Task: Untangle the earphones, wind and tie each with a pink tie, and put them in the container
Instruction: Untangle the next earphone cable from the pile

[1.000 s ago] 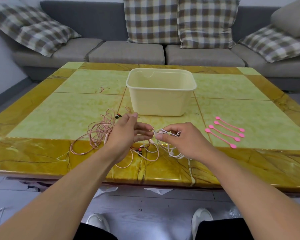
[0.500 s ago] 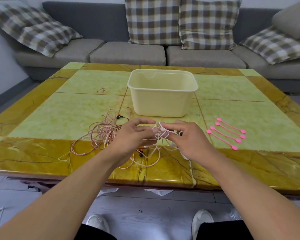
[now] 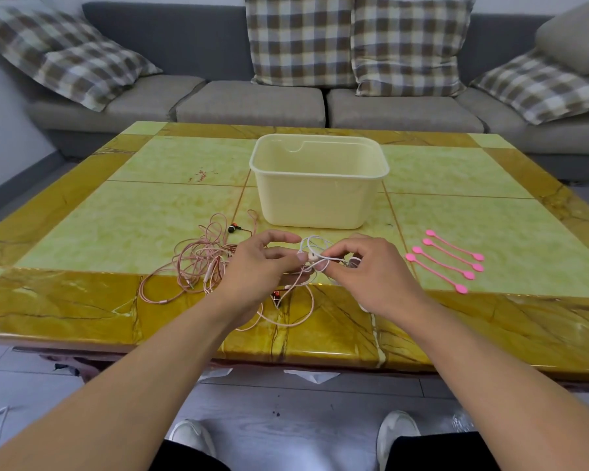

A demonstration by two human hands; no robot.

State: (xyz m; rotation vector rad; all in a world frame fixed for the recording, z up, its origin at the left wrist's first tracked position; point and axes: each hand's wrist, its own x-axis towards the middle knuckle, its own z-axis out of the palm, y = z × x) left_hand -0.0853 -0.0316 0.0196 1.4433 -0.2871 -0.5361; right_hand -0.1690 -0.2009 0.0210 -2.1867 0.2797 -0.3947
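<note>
A tangle of white earphones hangs just above the table between my two hands. My left hand pinches the white cable near an earbud. My right hand pinches the same cable from the right side. A heap of pink earphone cable lies on the table to the left, with strands running under my left hand. The pale yellow container stands open behind my hands. Several pink ties lie in a row to the right.
The green and amber table ends in a front edge close to my wrists. A grey sofa with checked cushions runs behind it. My shoes show on the grey floor below.
Both hands have lifted the white earphone tangle a little off the table and away from me, towards the container, and drawn closer together on it.
</note>
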